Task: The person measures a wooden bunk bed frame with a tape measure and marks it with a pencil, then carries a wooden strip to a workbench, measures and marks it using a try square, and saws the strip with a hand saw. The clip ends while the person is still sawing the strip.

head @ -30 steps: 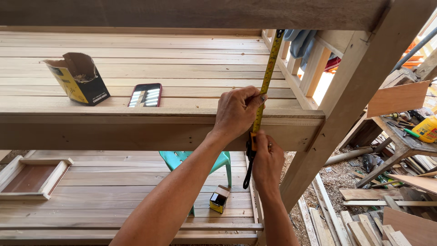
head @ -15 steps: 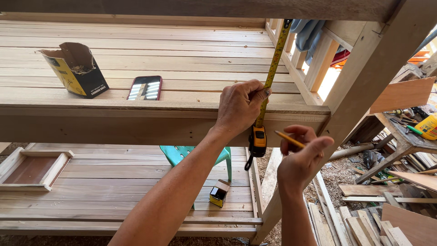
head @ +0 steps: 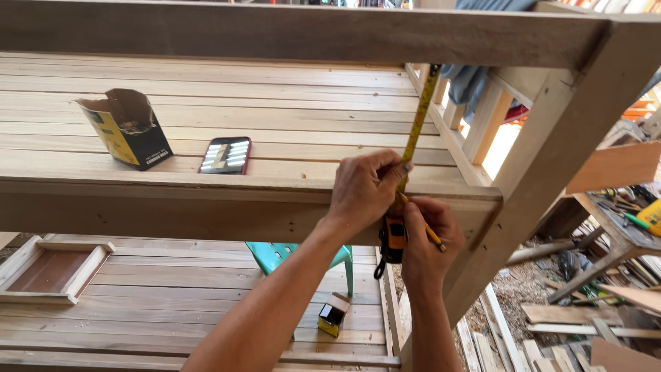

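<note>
My left hand (head: 366, 187) pinches a yellow tape measure blade (head: 418, 122) against the front rail (head: 172, 207) of a wooden bunk frame. The blade runs up to the top beam (head: 296, 31). The orange and black tape case (head: 393, 240) hangs below the rail. My right hand (head: 427, 241) holds a yellow pencil (head: 425, 229) with its tip at the blade, right beside my left fingers.
An open yellow and black cardboard box (head: 126, 129) and a phone (head: 225, 155) lie on the upper slat deck. Below are a green plastic chair (head: 292, 253), a small box (head: 334, 315) and a wooden tray frame (head: 51, 270). Scrap boards (head: 578, 317) clutter the right.
My right hand, away from the rail with the pencil half a second ago, has come back up so the pencil tip meets the tape. My left hand stays pinching the blade.
</note>
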